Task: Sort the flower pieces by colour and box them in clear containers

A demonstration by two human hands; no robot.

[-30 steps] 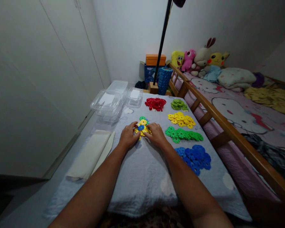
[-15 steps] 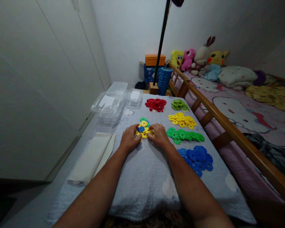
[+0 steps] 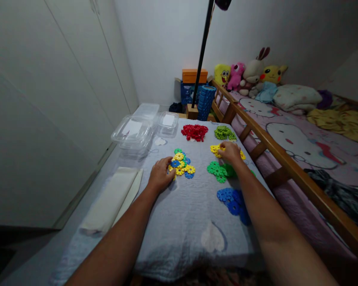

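Observation:
A joined cluster of yellow, blue and green plastic flower discs (image 3: 181,163) lies mid-table on a pale blue quilt (image 3: 185,222). My left hand (image 3: 160,174) rests at its left edge, fingers curled against the discs. My right hand (image 3: 230,152) is out over the pile of yellow discs (image 3: 215,149), fingers bent down onto it; what they pinch is hidden. Sorted piles lie around: red discs (image 3: 194,132), light green discs (image 3: 223,132), dark green discs (image 3: 217,169) and blue discs (image 3: 230,197), partly covered by my right forearm.
Clear plastic containers (image 3: 135,132) and lids stand at the table's back left. A folded white cloth (image 3: 113,198) lies at the left edge. A black pole (image 3: 201,59) rises behind the table. A wooden bed rail (image 3: 286,163) runs along the right, with soft toys (image 3: 250,73) beyond.
My right hand has left the disc cluster and moved right and away to the yellow pile. The left hand stays at the cluster.

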